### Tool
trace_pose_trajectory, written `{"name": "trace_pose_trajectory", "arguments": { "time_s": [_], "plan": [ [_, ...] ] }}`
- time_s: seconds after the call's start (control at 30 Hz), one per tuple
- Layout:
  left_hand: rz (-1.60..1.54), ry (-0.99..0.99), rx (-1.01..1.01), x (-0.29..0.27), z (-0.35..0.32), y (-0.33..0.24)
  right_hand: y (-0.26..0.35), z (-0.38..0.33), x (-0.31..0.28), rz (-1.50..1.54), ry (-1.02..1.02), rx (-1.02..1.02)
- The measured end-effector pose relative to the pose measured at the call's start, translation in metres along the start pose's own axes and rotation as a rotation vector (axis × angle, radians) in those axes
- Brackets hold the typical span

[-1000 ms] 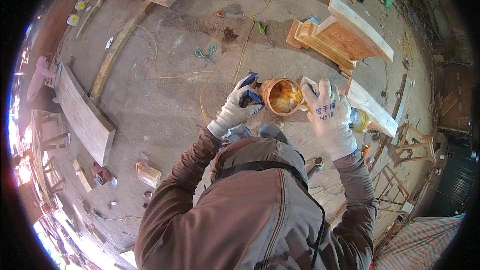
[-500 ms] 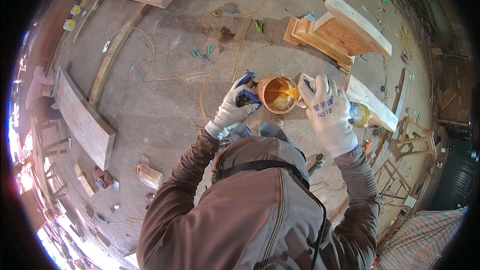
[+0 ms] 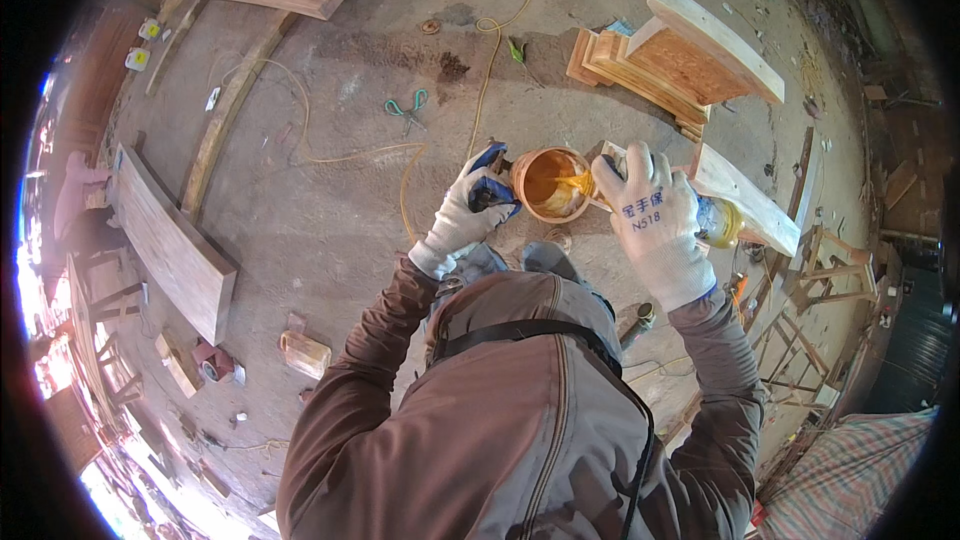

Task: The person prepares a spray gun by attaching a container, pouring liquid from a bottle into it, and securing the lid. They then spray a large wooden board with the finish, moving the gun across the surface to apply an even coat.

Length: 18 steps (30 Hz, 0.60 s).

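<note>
My left hand [image 3: 466, 218], in a white glove with a blue palm, grips a dark part at the left side of a round orange-brown cup [image 3: 521, 172]. The cup's open mouth faces up. Inside lies amber liquid [image 3: 545, 183] with a pale patch. My right hand [image 3: 655, 223], gloved as well, is wrapped round a clear bottle [image 3: 721, 223] holding yellowish liquid, mostly hidden by the glove. The bottle is tipped left, and a yellow stream runs from its neck into the cup.
Green-handled scissors [image 3: 408, 108] and a yellow hose [image 3: 480, 105] lie on the floor ahead. A stepped wooden piece [image 3: 690, 60] and a pale board [image 3: 745, 202] stand to the right. Leftward are a long plank [image 3: 175, 235] and an amber container [image 3: 305, 354].
The pouring continues with both hands nearly still. My view has shifted slightly, and the yellow stream has changed shape a little.
</note>
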State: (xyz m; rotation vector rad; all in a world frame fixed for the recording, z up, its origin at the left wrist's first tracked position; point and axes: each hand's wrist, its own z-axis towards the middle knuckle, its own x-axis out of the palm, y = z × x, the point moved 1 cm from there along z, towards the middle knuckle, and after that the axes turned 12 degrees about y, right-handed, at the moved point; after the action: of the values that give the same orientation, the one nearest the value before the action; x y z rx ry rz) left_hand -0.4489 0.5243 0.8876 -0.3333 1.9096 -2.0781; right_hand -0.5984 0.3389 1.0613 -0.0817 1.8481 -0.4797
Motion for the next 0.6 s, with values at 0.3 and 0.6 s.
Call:
{"name": "trace_pose_trajectory", "arguments": {
  "time_s": [0.3, 0.6],
  "plan": [
    [-0.027, 0.010, 0.026, 0.001, 0.003, -0.002, -0.005, 0.002, -0.003, 0.174, -0.011, -0.014],
    [-0.267, -0.026, -0.031, 0.010, 0.008, -0.007, -0.012, 0.007, 0.029, 1.013, -0.373, -0.014]
  ]
}}
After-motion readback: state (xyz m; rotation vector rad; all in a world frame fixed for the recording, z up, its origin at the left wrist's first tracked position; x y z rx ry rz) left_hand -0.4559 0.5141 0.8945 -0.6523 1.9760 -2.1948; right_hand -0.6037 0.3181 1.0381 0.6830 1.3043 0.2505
